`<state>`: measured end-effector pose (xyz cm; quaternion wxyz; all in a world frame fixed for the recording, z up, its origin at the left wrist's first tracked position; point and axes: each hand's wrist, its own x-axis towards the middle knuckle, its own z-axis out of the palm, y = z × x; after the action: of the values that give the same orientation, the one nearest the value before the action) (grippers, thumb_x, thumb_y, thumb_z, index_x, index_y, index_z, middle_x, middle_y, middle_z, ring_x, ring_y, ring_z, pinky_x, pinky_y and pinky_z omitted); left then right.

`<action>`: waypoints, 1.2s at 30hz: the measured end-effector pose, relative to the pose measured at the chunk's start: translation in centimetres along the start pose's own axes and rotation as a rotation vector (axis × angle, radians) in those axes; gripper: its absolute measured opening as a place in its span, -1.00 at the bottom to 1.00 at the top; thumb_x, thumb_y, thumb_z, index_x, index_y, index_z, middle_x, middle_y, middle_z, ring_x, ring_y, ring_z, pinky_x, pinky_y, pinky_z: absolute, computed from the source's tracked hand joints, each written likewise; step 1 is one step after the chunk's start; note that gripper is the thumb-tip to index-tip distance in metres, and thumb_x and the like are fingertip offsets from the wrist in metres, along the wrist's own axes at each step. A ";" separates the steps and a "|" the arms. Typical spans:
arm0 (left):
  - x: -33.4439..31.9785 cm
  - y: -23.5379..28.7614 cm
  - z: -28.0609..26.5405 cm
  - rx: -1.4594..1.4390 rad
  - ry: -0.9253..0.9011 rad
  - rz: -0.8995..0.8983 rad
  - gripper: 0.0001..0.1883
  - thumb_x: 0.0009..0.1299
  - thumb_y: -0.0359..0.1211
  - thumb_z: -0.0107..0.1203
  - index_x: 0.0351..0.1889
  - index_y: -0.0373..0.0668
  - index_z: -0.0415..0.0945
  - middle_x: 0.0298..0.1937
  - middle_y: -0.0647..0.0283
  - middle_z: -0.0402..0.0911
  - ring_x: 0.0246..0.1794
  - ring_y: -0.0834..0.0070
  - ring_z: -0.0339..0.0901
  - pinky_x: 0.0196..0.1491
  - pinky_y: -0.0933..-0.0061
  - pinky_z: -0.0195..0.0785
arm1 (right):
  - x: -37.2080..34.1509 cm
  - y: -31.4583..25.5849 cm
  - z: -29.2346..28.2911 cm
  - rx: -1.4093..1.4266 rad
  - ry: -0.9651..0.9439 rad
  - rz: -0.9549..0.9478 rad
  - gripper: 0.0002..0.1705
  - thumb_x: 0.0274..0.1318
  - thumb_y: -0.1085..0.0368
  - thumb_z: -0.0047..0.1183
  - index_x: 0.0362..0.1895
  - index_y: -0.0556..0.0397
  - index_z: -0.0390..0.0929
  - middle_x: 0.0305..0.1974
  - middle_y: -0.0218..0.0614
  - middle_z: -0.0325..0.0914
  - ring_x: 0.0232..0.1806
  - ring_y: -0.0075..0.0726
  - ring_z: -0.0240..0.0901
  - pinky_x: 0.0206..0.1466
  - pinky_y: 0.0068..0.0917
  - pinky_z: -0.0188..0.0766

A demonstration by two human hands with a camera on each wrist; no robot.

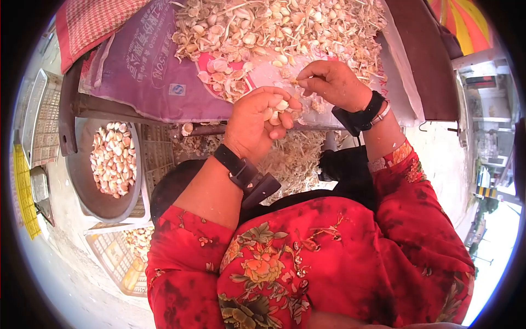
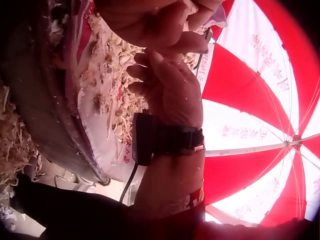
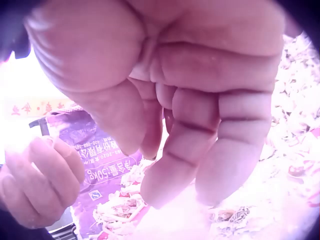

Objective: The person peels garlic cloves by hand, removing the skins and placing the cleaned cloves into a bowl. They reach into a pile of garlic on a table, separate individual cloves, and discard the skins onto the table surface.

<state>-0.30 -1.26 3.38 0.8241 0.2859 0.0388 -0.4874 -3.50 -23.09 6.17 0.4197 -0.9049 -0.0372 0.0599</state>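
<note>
Above the near edge of the tabletop (image 1: 432,90), the left hand (image 1: 252,118) cups garlic cloves (image 1: 281,105), likely light, firm, slippery, best gripped by their sides; the right hand (image 1: 338,83) seemingly pinches peel (image 1: 296,82)

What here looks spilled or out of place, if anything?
One thing: pale dry scraps, apparently garlic skins, lie heaped below the near edge of the table. They look spilled, though perhaps they are just dropped peelings. The cloves sit neatly inside the round basin.
</note>
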 end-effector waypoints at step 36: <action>-0.6 0.0 -1.5 0.058 0.014 -0.100 -0.70 0.38 -0.22 -0.21 -0.50 -0.18 0.39 -0.53 0.18 0.48 -0.80 0.58 0.19 -0.77 0.60 -0.05 | 0.3 -4.0 4.0 0.602 -0.040 0.204 -0.83 0.10 0.39 0.07 -0.25 0.25 0.55 -0.45 -0.26 0.57 -0.50 -0.45 0.51 -0.39 -0.54 0.45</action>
<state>-0.26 -0.07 2.35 0.7898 0.3108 0.0446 -0.5269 -3.80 -17.50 6.65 0.6597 -0.7378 0.0648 0.1277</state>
